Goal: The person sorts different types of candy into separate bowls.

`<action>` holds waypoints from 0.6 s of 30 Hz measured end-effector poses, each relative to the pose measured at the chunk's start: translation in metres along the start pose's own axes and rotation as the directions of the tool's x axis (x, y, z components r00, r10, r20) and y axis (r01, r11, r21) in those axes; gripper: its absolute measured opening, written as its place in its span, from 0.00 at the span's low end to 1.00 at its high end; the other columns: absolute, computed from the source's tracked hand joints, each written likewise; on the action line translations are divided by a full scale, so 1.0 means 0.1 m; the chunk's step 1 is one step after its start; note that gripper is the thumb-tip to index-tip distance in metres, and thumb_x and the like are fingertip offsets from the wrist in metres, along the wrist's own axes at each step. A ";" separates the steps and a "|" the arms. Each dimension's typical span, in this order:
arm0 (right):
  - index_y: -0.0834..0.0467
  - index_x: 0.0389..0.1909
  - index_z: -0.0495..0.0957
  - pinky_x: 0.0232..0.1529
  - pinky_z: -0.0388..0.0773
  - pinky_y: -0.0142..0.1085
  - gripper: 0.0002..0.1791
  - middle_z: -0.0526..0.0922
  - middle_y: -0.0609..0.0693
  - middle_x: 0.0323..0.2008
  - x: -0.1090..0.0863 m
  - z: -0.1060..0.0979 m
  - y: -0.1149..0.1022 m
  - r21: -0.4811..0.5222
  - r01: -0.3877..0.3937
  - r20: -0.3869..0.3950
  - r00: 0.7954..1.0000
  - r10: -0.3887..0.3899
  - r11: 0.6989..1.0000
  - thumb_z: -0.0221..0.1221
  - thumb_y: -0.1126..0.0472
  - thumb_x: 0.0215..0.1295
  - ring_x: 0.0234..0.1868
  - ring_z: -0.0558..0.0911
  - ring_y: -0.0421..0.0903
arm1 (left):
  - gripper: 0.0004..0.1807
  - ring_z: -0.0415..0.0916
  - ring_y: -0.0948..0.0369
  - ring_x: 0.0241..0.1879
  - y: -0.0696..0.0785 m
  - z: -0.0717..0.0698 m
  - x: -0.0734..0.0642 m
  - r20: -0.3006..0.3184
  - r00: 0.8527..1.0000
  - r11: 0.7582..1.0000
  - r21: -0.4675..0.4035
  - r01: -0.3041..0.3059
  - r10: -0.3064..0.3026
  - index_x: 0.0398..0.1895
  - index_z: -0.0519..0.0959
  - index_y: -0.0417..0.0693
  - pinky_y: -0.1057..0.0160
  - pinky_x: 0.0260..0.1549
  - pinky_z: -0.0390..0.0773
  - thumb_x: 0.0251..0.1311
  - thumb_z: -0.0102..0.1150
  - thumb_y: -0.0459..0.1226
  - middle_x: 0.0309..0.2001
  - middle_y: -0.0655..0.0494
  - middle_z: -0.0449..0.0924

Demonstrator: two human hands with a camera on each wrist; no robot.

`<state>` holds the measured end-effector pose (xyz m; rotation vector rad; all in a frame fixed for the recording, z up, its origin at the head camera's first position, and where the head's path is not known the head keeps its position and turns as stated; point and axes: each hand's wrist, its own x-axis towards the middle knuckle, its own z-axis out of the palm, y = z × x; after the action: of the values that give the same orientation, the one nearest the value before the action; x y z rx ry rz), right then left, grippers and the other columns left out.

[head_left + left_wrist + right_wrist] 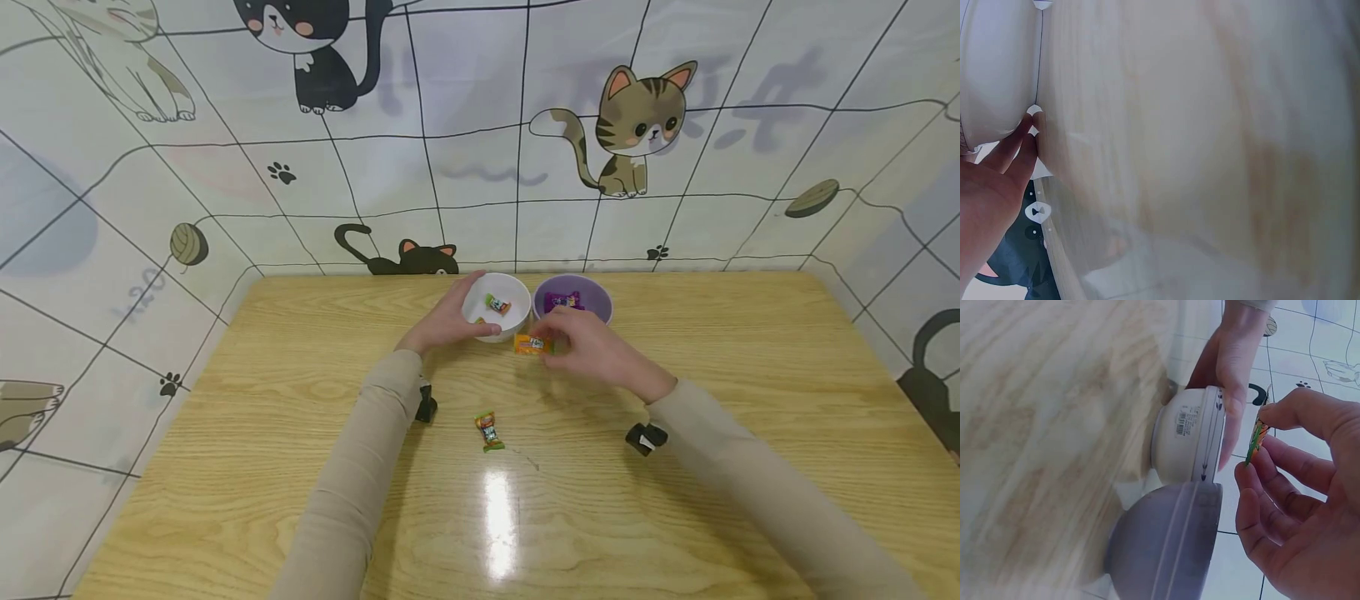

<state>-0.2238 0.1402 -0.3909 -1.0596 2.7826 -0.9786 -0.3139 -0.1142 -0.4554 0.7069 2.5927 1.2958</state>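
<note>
My left hand (447, 321) grips the white bowl (517, 293) from its left side, the thumb along the near rim and the fingers round the far side. Inside the bowl lies a small green-and-orange wrapped candy (497, 304), with part of another by the thumb. An orange-wrapped candy (529, 344) is pinched between the thumb and fingertips of my right hand (588, 346), in front of the two bowls. In the right wrist view this candy (1257, 440) appears edge-on, beyond the bowl rims. The purple bowl (597, 297) stands right beside the white one, a purple-wrapped candy (561, 299) in it.
One more green-ended wrapped candy (489, 432) lies on the wooden table (735, 358), nearer to me between the forearms. Behind the bowls, a cat-print sheet (480, 171) rises at the table's back edge. Dark camera mounts are strapped at both wrists.
</note>
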 end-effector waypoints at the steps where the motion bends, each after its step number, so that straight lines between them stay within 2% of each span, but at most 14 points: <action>1: 0.63 0.41 0.82 0.40 0.75 0.42 0.14 0.80 0.52 0.39 0.02 -0.01 0.00 0.000 0.005 -0.005 1.000 -0.005 1.000 0.66 0.69 0.51 0.38 0.77 0.48 | 0.55 0.63 0.52 0.58 0.00 0.00 0.00 0.000 1.000 1.000 -0.002 0.002 -0.002 0.76 0.50 0.47 0.51 0.59 0.64 0.49 0.75 0.43 0.66 0.45 0.58; 11: 0.65 0.41 0.81 0.37 0.74 0.41 0.13 0.79 0.55 0.38 0.22 -0.07 0.03 0.018 0.016 -0.040 0.999 -0.015 1.000 0.65 0.70 0.52 0.38 0.77 0.50 | 0.54 0.64 0.52 0.55 0.03 -0.01 -0.02 0.005 1.000 1.000 -0.020 0.011 -0.011 0.76 0.50 0.48 0.52 0.57 0.66 0.50 0.74 0.42 0.66 0.45 0.58; 18: 0.65 0.44 0.80 0.39 0.74 0.41 0.15 0.80 0.54 0.38 0.37 -0.09 0.06 0.024 -0.061 -0.017 0.998 0.061 0.998 0.65 0.69 0.54 0.39 0.77 0.51 | 0.54 0.63 0.52 0.57 0.05 -0.02 -0.03 0.014 1.000 0.999 -0.026 0.019 -0.018 0.76 0.50 0.49 0.52 0.57 0.65 0.50 0.74 0.42 0.68 0.45 0.56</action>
<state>-0.2577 0.1264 -0.3793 -0.9617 2.7918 -1.0169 -0.3101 -0.1144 -0.4506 0.6836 2.5606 1.3121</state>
